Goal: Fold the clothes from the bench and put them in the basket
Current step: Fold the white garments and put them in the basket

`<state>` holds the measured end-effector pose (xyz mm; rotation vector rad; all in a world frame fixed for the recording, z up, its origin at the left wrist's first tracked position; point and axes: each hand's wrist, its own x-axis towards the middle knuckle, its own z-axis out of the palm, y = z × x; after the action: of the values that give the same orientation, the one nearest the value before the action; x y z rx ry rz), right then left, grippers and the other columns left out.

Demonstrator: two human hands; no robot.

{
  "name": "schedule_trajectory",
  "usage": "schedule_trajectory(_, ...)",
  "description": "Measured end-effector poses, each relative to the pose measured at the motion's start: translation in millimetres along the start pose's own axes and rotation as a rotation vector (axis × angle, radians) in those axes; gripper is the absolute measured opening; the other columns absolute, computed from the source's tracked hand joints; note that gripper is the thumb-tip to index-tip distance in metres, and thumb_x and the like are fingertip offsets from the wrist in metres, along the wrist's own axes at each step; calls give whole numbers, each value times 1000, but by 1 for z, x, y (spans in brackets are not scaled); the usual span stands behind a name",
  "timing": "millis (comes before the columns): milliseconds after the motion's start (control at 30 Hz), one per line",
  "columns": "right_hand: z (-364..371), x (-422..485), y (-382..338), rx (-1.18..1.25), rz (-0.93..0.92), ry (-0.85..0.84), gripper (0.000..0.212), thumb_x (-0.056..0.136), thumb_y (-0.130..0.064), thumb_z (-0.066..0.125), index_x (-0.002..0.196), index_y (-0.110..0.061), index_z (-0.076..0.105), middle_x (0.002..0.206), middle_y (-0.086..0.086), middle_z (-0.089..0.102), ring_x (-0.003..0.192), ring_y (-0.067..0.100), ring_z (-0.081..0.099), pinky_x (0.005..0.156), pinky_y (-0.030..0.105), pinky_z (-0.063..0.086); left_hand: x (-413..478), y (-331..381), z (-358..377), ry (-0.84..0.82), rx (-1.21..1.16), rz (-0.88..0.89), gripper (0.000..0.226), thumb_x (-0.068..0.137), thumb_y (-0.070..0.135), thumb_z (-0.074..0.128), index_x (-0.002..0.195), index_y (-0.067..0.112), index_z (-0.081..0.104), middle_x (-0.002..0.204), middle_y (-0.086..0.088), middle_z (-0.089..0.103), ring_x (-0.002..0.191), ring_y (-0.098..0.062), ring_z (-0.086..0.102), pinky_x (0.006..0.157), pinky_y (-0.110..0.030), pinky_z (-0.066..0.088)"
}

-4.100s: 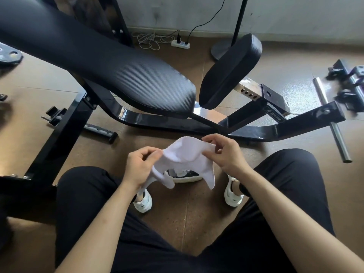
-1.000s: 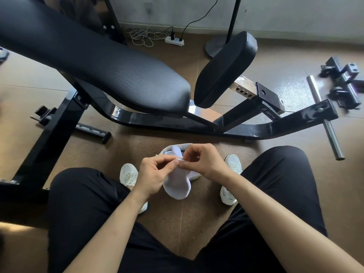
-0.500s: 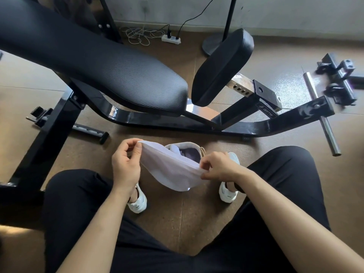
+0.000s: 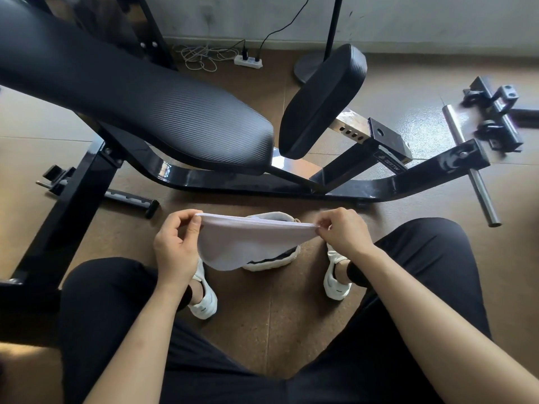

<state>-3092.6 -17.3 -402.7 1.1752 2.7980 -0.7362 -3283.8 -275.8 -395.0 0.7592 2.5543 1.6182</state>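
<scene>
A small white garment (image 4: 245,243) is stretched wide between my two hands, its top edge taut and its lower part sagging. My left hand (image 4: 178,246) pinches the left end and my right hand (image 4: 344,231) pinches the right end. Just behind and below the garment, a small white woven basket (image 4: 280,258) stands on the floor between my feet, mostly hidden by the cloth. The black padded bench (image 4: 163,112) stretches across the upper left, with no clothes visible on it.
My knees in black trousers and my white shoes (image 4: 204,298) flank the basket. The bench's black frame (image 4: 262,185) runs across the floor ahead. A steel bar (image 4: 469,167) and loose black metal parts (image 4: 495,112) lie at the right. A power strip (image 4: 248,61) lies by the wall.
A second ago my hands were close together on the bunched garment. They have since moved apart, pulling it out flat over the basket.
</scene>
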Motion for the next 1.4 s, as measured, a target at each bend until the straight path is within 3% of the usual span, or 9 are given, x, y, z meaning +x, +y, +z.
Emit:
schedule_trajectory(100,2,3,4,116,39,-2,11,87,-20,74,83,-31,76,77,-11,67,81,14,65,70,27,48,-3,9,0,-36,-13,63,10,101,15,61,107,19,68,100,5,70,96,1,65,86,-15,54)
schedule_trajectory(300,5,6,1,330,21,81,23,88,-10,75,82,-32,72,83,-9,70,78,6,63,72,29,53,-8,14,1,-78,-120,61,16,100,16,62,104,30,67,102,5,71,98,-19,70,87,-32,58)
schedule_trajectory(467,8,10,-2,357,-13,143,16,88,-3,72,86,-19,73,101,0,66,96,21,61,76,28,47,-8,16,3,-86,-151,68,22,100,14,62,103,36,66,102,5,72,98,-22,70,88,-34,58)
schedule_trajectory(633,13,15,2,310,-58,217,14,77,-11,86,85,-19,78,112,2,40,111,25,41,89,31,39,-6,15,4,-92,-166,66,19,100,17,61,104,35,66,103,5,72,97,-20,70,87,-33,58)
schedule_trajectory(767,10,14,5,390,-22,137,15,83,-12,81,85,-24,71,117,-1,54,115,21,50,92,36,50,-4,11,2,-68,-117,58,13,101,16,60,105,27,67,101,11,70,97,-13,68,86,-26,56)
schedule_trajectory(900,-2,13,13,441,-11,69,16,87,-15,78,82,-26,68,89,-4,70,89,17,63,75,30,48,6,-5,-2,-37,-29,-38,11,102,14,59,105,21,67,96,12,68,93,-8,65,86,-29,57)
schedule_trajectory(1100,-5,7,-1,463,-216,547,15,83,-1,79,94,-8,72,95,5,73,82,17,64,73,18,51,6,3,0,87,-70,78,14,104,13,55,112,10,66,110,-1,70,104,-9,66,90,-19,52)
schedule_trajectory(1267,-7,13,16,84,-27,-148,18,83,-9,79,73,-15,65,73,1,69,73,24,71,65,35,57,9,-28,12,-267,253,-285,7,99,16,63,96,19,68,90,0,68,93,-27,67,76,-30,43)
schedule_trajectory(1400,-14,16,12,291,52,45,9,85,-5,71,81,-12,69,72,-2,70,60,8,69,58,19,52,11,-23,17,-123,122,-325,8,101,17,61,103,16,69,98,-1,69,96,-20,64,80,-30,47)
